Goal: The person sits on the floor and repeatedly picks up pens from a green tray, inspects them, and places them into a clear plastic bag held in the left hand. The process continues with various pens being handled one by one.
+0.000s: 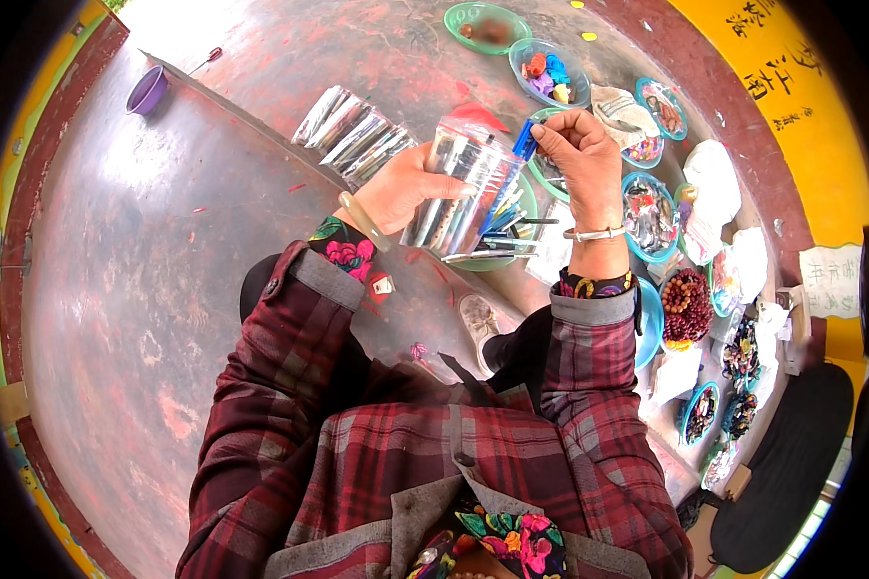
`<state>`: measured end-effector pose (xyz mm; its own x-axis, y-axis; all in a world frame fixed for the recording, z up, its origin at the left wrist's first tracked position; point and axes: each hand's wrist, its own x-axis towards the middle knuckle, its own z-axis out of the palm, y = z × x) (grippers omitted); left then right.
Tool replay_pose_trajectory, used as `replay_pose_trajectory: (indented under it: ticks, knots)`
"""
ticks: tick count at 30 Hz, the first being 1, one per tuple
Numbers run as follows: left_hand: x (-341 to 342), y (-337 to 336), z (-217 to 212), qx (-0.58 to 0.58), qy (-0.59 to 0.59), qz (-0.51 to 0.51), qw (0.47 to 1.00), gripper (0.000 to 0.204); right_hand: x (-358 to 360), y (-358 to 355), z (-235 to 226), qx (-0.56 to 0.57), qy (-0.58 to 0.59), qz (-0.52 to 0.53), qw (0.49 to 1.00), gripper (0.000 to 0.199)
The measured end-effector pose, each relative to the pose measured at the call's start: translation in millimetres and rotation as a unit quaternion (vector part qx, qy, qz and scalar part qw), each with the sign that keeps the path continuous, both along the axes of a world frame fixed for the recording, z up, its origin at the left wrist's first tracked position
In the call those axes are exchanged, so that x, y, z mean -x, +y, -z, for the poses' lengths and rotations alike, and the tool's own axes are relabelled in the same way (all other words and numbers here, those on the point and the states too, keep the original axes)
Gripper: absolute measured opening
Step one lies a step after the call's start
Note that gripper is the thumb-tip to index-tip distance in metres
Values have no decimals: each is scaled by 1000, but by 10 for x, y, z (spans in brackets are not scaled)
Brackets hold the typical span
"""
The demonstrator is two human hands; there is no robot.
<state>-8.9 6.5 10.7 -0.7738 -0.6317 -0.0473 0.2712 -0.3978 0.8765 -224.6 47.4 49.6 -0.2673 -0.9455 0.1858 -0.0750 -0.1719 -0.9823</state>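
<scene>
Red-brown floor (164, 289) filled most of the view, with a row of shallow bowls (550, 72) of beads and trinkets curving along its right edge. A loose fan of clear-sleeved pens (355, 135) lay on the floor just beyond the hands. The clear plastic bag (463, 188), stuffed with pens, was held up in the air between both hands, above a green bowl (523, 217) that held more loose pens. Left hand (406, 183) was wrapped around the bag's left side from behind, fingers curled shut on it and thumb across the front. Right hand (579, 154) sat at the bag's top right corner, fingertips pinched together on a blue pen (525, 140) sticking out of the mouth. My read: the bag was light to moderate in weight, the film thin, slick and crinkly, so the contents would likely shift and slide out if tipped mouth-down. The pens themselves looked stiff, not fragile. The best hold looked like a full wrap around the middle of the bundle, squeezing the pens through the film. Individual pens would be best taken by the cap end.
</scene>
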Motion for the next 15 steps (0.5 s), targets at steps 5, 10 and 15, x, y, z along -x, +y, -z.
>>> replay_pose_trajectory:
  ticks: [5,10,15]
  knots:
    - [-8,11,-30,-3,-4,-14,1000,33,-40,12,-42,-33,46,7,998,12]
    - [13,18,-22,62,-46,-23,997,32,-56,1,33,-55,97,54,992,13]
    - [40,8,12,110,-97,-51,988,34,-126,5,38,-71,124,88,986,14]
